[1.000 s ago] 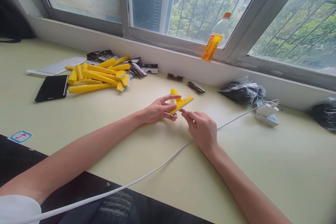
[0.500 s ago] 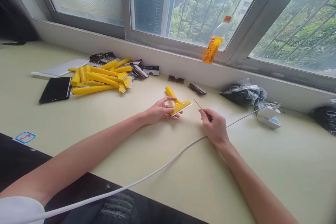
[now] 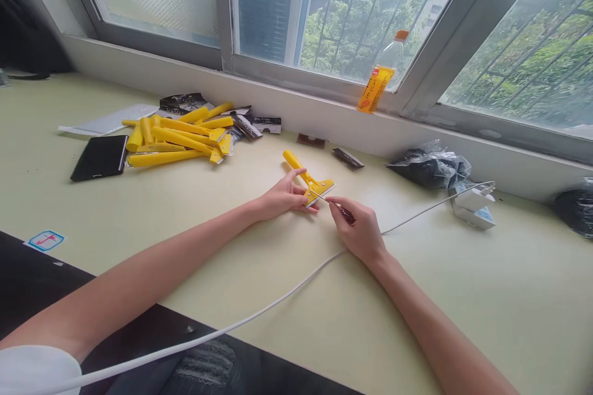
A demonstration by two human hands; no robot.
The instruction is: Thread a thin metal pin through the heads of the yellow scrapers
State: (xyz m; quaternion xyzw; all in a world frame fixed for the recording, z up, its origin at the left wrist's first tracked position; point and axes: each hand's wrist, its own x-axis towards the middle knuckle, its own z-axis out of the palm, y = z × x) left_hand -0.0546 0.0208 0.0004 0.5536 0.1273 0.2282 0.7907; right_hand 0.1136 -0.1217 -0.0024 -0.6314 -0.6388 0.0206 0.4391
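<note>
A yellow scraper (image 3: 320, 187) with a pale blade edge is gripped at its head by my left hand (image 3: 286, 195). Its handle points up and to the left. My right hand (image 3: 359, 228) is closed around the dark handle of a thin screwdriver (image 3: 319, 196). The screwdriver's metal shaft reaches left across the scraper head, its tip at or very near a screw there; whether it sits in the screw is too small to tell. Left of my hands lies a heap of yellow scrapers (image 3: 178, 136) on the pale table (image 3: 259, 259).
A black phone (image 3: 99, 157) and a clear plastic bag (image 3: 109, 120) lie by the heap. Small dark packets (image 3: 348, 158) lie along the wall. A bottle (image 3: 380, 74) stands on the sill. A white cable (image 3: 278, 299) crosses the table below my right hand to a charger (image 3: 475, 200).
My right hand has moved left, bringing the screwdriver from beside the scraper onto its head. The scraper has turned slightly, its handle shifting left, within my left hand.
</note>
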